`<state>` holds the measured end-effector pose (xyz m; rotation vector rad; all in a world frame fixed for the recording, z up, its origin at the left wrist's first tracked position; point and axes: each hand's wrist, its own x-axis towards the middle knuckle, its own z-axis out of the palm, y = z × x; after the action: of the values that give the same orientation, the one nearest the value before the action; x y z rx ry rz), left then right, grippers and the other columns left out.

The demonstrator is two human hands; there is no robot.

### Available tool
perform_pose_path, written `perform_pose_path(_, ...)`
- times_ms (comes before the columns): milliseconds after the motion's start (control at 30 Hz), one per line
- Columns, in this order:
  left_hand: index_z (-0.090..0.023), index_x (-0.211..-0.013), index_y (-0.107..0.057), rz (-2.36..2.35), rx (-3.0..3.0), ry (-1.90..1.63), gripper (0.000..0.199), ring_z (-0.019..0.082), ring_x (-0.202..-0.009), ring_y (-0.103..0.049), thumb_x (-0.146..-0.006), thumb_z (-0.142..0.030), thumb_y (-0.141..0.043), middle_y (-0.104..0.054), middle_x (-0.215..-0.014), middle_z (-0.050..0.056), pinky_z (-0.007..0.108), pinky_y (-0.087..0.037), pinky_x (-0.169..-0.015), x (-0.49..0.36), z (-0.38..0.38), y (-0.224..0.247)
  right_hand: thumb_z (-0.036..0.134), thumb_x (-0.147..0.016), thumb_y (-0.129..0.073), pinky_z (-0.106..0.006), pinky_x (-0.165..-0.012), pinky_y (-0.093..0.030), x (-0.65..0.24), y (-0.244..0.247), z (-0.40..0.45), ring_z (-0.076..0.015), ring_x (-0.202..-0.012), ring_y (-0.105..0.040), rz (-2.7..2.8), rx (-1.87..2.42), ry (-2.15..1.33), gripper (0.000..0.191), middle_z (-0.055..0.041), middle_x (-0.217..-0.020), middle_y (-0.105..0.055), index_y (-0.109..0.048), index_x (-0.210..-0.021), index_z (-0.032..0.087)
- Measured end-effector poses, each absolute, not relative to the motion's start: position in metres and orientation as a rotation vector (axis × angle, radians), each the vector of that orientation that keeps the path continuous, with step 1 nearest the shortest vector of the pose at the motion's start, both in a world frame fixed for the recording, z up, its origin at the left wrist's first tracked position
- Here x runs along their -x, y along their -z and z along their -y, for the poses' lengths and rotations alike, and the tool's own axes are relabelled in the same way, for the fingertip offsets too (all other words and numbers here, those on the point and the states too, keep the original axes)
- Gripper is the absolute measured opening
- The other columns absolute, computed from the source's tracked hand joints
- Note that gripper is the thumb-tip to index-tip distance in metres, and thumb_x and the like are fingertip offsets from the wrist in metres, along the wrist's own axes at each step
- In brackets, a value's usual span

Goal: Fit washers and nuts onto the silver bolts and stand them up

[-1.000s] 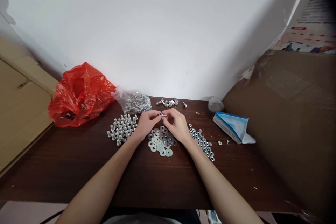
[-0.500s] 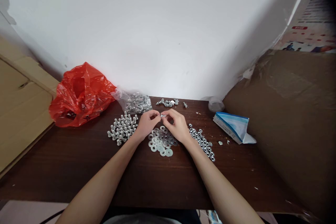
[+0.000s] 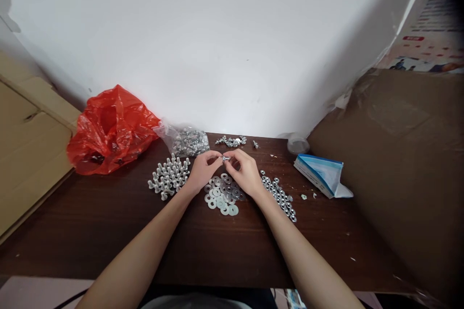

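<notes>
Just beyond the pile of flat washers (image 3: 220,202), a small metal bolt (image 3: 226,158) is held up between the fingertips of both hands, its shaft pointing toward the right hand (image 3: 244,171). The left hand (image 3: 203,171) pinches the bolt's left end between thumb and fingers, leaving hardly any gap; the right hand closes on the other end with the same narrow pinch. What else may be threaded on the bolt is too small to tell.

To the left of the washers, near the left wrist, many bolts (image 3: 170,174) stand close together on the dark surface (image 3: 217,251). To the right of the washers, beside the right forearm, lies a spread of nuts (image 3: 279,195). Farther back from the washers, past the hands, sit a cluster of small metal fasteners (image 3: 232,142) and one lone fastener (image 3: 255,145). Behind the washers to the left is a clear bag of metal parts (image 3: 191,141), touching a crumpled red bag (image 3: 112,130). Well right of the washers rests a blue-and-white packet (image 3: 319,176).
</notes>
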<state>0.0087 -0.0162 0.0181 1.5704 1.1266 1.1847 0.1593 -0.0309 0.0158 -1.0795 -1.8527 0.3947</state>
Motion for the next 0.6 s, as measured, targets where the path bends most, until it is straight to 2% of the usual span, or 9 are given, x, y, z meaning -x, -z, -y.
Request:
perform_pose_path(400,-0.014,-0.1,-0.069,-1.116,-1.589,-1.172,0.033,0.019,-0.083,-0.064,-0.078,-0.037,-0.062,-0.072,-0.098,0.01,0.028,-0.051,-0.07,-0.0072,0.0127,-0.0105,0.021,-0.082,-0.054,-0.027,-0.061,-0.045,-0.1588,-0.014,0.03,-0.0145,-0.066,-0.054,1.818,1.115,-0.374,0.006,-0.0021,-0.08,-0.06,-0.059,-0.084,0.019)
perform_pose_path(600,-0.013,-0.104,-0.068,-1.049,-1.567,-1.12,0.034,0.016,-0.075,-0.064,-0.079,-0.033,-0.059,-0.071,-0.099,0.01,0.024,-0.05,-0.058,-0.0088,0.0132,-0.0112,0.021,-0.082,-0.053,-0.027,-0.062,-0.045,-0.1581,-0.014,0.0302,-0.0146,-0.066,-0.054,1.817,1.112,-0.373,0.007,-0.002,-0.079,-0.059,-0.059,-0.085,0.019)
